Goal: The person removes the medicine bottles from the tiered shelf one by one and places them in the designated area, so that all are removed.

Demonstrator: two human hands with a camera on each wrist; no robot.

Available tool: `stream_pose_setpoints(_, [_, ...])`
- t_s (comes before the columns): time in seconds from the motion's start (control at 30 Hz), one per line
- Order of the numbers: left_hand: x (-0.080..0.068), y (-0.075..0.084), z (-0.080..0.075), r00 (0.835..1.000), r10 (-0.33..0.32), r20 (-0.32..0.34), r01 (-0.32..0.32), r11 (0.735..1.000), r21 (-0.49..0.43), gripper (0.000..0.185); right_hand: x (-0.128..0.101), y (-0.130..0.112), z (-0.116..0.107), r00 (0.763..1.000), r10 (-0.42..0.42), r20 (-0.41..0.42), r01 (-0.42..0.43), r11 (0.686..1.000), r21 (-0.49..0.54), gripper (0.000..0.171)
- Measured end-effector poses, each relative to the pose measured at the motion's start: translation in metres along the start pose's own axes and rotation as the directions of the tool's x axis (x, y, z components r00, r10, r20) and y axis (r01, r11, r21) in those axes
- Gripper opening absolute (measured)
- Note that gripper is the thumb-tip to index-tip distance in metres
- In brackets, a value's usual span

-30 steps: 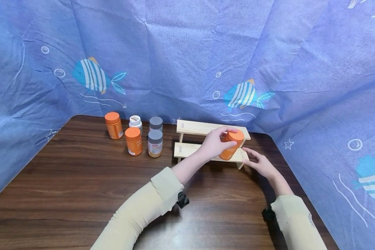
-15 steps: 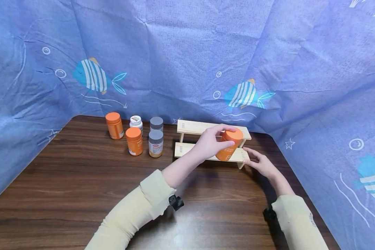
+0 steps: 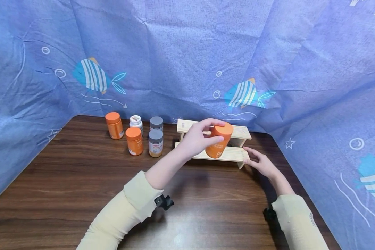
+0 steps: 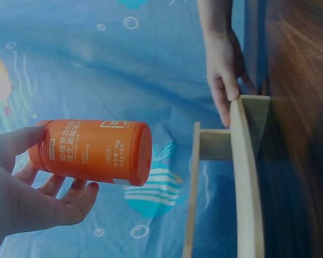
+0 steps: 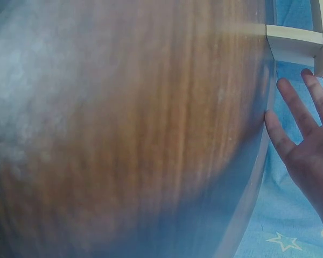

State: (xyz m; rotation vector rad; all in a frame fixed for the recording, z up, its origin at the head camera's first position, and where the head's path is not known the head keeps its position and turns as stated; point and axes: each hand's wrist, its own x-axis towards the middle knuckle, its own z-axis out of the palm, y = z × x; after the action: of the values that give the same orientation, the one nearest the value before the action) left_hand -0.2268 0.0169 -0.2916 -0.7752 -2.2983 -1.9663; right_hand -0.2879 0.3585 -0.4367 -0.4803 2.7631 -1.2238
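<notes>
My left hand [image 3: 196, 138] grips an orange bottle [image 3: 219, 140] near its lidded end, holding it tilted in front of the two-tier wooden shelf [image 3: 231, 154]. The left wrist view shows the orange bottle [image 4: 97, 150] lying sideways, white print on its side, with thumb and fingers around its lid end. At the shelf's right end, my right hand [image 3: 260, 164] holds the lower plank's end between thumb and forefinger. Seen from the right wrist, the other fingers of the right hand [image 5: 315, 145] are spread beside the pale wooden leg [image 5: 296, 45].
To the left on the brown table [image 3: 81, 194] stand two orange bottles [image 3: 114, 126], a white bottle [image 3: 135, 122] and two grey-lidded jars [image 3: 156, 144]. A blue fish-print cloth [image 3: 181, 69] hangs behind the table and along its sides.
My left hand has carried the orange bottle leftward along the front of the shelf, away from its right end. The right hand stays at the shelf's end.
</notes>
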Motion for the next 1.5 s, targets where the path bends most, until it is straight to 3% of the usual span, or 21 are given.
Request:
stream_pose_setpoints(0.3, [-0.011, 0.011, -0.028, 1.0, -0.023, -0.014, 0.022, 0.999, -0.031, 0.036, 0.0, 0.002, 0.002, 1.0, -0.022, -0.008, 0.022, 1.0, 0.021, 0.061])
stream_pose_setpoints(0.8, [-0.033, 0.024, -0.07, 0.999, 0.032, -0.012, -0.032, 0.999, -0.015, 0.037, -0.001, 0.003, 0.001, 1.0, -0.014, -0.001, 0.014, 1.0, 0.014, 0.062])
stream_pose_setpoints(1.0, [-0.041, 0.026, -0.083, 0.998, 0.039, -0.042, -0.039, 0.999, 0.012, 0.037, -0.003, 0.002, 0.001, 1.0, -0.017, -0.003, 0.017, 1.0, 0.013, 0.062])
stream_pose_setpoints(1.2, [-0.05, 0.026, -0.099, 0.994, 0.087, -0.072, -0.087, 0.996, 0.005, 0.039, -0.003, 0.001, 0.001, 1.0, -0.02, -0.004, 0.02, 1.0, 0.016, 0.062])
stream_pose_setpoints(1.5, [-0.065, 0.025, -0.122, 0.971, 0.177, -0.159, -0.17, 0.984, 0.057, 0.038, -0.001, 0.001, 0.0, 1.0, -0.026, -0.012, 0.027, 0.999, 0.024, 0.061])
